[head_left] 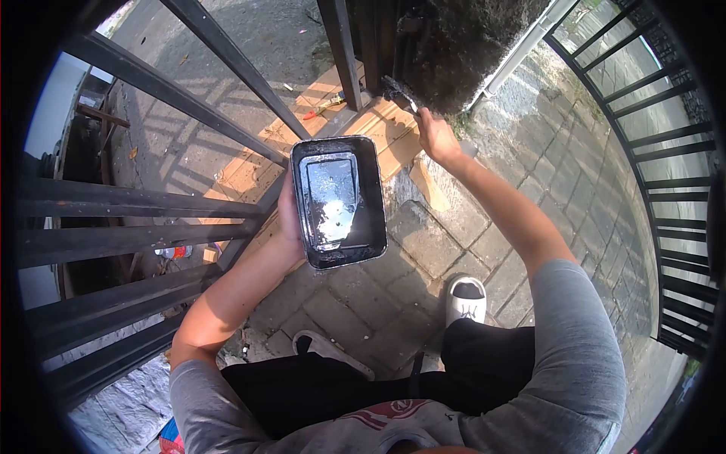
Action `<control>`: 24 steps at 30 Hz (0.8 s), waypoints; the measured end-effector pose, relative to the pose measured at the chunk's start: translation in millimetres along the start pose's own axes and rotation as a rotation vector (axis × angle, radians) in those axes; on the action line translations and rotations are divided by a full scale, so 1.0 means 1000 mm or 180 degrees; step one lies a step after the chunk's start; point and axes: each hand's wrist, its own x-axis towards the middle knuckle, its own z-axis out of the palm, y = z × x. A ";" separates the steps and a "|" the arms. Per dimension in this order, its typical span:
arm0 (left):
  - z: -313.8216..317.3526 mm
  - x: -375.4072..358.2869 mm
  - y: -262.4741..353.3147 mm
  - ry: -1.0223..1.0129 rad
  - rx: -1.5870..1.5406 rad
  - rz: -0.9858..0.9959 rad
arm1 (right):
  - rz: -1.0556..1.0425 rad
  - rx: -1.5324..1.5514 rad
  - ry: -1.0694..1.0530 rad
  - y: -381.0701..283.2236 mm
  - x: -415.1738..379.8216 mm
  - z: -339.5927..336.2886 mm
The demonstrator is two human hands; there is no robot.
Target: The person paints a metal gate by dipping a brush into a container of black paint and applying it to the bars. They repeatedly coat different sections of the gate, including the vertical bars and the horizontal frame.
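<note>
**While the tray rides high, the brush is working the gate post**

While the person is crouching on the paved ground, the black metal gate (pixel 151 197) is filling the left half of the head view, its bars slanting across, and a dark post (pixel 363 45) is rising at the top centre beside cardboard sheets (pixel 378 129) lying flat on the paving (pixel 423 250).

Next in size, the paint tray (pixel 338 200) is sitting in the left hand (pixel 288 219), fingers wrapping its left long edge and closing under the rim, thumb side pressing against the wall. It is looking like a stiff, thin, shallow pan, light in itself but carrying wet black paint that is glinting in the sun, so I judge it slippery at the rims and quick to slosh if it is tipping; the long edge near the middle seems the safest place to grip, as the hand is doing. The tray is hanging out to the right of that hand, level, above the paving.

Smallest, the paintbrush (pixel 398 91) is being pinched in the right hand (pixel 436 136), fingers closing tight round the handle, bristles pointing up-left and touching the foot of the post. It is looking light and rigid, best held low on the handle.
</note>
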 end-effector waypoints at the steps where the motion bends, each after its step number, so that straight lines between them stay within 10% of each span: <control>1: -0.002 -0.002 0.000 0.0053 0.0023 -0.0021 | -0.0019 0.0017 0.0000 0.002 -0.002 0.003; 16: -0.008 0.001 0.004 0.0004 -0.0202 -0.0005 | 0.0229 -0.0063 -0.0089 0.008 -0.003 0.013; 19: -0.011 0.002 0.006 0.0032 -0.0214 -0.0060 | 0.0136 -0.1050 -0.1085 0.008 -0.001 0.008; 24: -0.010 0.001 0.005 -0.0099 -0.0350 -0.0027 | -0.0256 -0.0085 0.0327 0.007 0.011 0.010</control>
